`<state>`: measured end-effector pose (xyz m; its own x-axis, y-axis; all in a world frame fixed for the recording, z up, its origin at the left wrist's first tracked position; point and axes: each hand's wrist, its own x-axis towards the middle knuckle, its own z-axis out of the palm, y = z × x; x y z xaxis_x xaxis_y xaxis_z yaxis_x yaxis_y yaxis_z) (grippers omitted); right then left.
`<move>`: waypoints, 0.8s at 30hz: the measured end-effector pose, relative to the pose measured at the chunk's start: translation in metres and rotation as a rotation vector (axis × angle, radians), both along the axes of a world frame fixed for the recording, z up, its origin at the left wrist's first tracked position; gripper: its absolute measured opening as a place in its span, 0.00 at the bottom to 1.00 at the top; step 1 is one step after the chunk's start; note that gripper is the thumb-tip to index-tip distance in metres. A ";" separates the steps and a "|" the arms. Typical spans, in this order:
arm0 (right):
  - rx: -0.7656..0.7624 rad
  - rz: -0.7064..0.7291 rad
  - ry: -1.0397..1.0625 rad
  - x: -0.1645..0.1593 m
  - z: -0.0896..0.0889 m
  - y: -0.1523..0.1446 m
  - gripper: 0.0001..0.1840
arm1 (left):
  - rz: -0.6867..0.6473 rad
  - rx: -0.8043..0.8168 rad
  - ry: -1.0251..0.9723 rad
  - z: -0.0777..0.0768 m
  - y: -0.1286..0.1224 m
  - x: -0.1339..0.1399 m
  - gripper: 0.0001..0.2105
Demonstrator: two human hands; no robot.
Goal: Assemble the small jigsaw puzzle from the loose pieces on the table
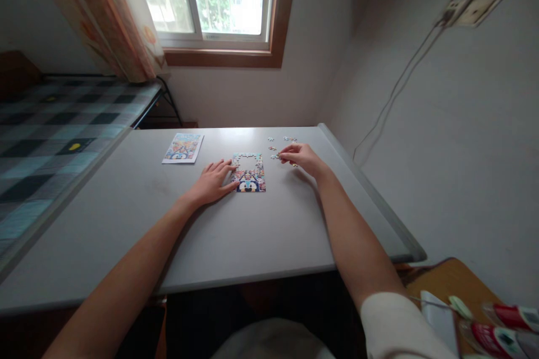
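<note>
Left hand (214, 181) lies spread on the puzzle's (249, 180) left edge; right hand (304, 159), grip unclear, is at loose pieces (273, 157) toward the worktop's (252, 230) far-right corner.

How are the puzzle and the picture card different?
The puzzle has a gap in its upper half; the picture card has none. The left hand touches the puzzle's left edge; no hand touches the picture card. Both are colourful, with a blue face near the bottom.

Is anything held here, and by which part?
The left hand grips nothing; it rests at the left edge of the puzzle. The right hand is pinched at loose pieces, too small to tell if one is held.
</note>
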<state>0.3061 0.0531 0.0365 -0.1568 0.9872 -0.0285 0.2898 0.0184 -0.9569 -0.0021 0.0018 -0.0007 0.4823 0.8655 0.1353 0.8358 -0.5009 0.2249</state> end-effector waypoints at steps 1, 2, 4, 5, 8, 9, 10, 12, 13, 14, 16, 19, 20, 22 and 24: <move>-0.001 0.001 -0.002 0.000 0.000 0.000 0.13 | 0.000 0.003 0.000 0.000 0.000 0.000 0.24; -0.003 0.000 -0.004 0.000 0.000 -0.001 0.13 | -0.001 0.005 0.000 0.000 0.000 0.000 0.24; -0.004 -0.007 -0.001 0.000 0.000 -0.001 0.12 | -0.001 0.009 0.000 0.000 -0.001 0.000 0.24; 0.001 -0.009 0.003 -0.001 -0.001 -0.002 0.12 | -0.001 0.010 0.001 0.000 -0.001 0.000 0.24; 0.036 0.001 0.025 -0.006 -0.001 -0.001 0.13 | 0.004 0.007 0.003 0.000 -0.001 0.000 0.24; 0.049 0.010 0.026 -0.010 0.000 0.001 0.13 | 0.006 0.005 0.003 0.001 -0.001 0.001 0.24; 0.062 0.020 0.020 -0.015 0.000 0.003 0.12 | 0.007 0.003 0.002 0.001 -0.001 0.001 0.24; 0.087 0.043 -0.010 -0.029 0.003 0.009 0.11 | 0.007 0.001 -0.002 0.001 -0.001 0.001 0.24; 0.101 0.060 -0.029 -0.037 0.004 0.012 0.09 | 0.005 0.001 -0.005 0.001 -0.001 0.001 0.24; 0.117 0.079 -0.047 -0.046 0.004 0.015 0.08 | 0.003 0.002 -0.008 0.001 -0.001 0.001 0.24; 0.156 0.124 -0.078 -0.064 0.004 0.020 0.07 | 0.002 0.004 -0.010 0.001 0.000 0.001 0.24; 0.216 0.145 -0.110 -0.086 -0.004 0.021 0.06 | 0.006 0.008 -0.012 -0.001 0.000 0.000 0.23; 0.222 0.151 -0.128 -0.091 -0.008 0.019 0.06 | 0.004 0.009 -0.015 -0.001 0.000 -0.001 0.23; 0.222 0.161 -0.174 -0.098 -0.017 0.015 0.05 | -0.004 0.009 -0.026 -0.003 0.001 -0.002 0.23; 0.218 0.167 -0.223 -0.100 -0.023 0.010 0.04 | -0.010 0.011 -0.034 -0.003 0.001 -0.002 0.23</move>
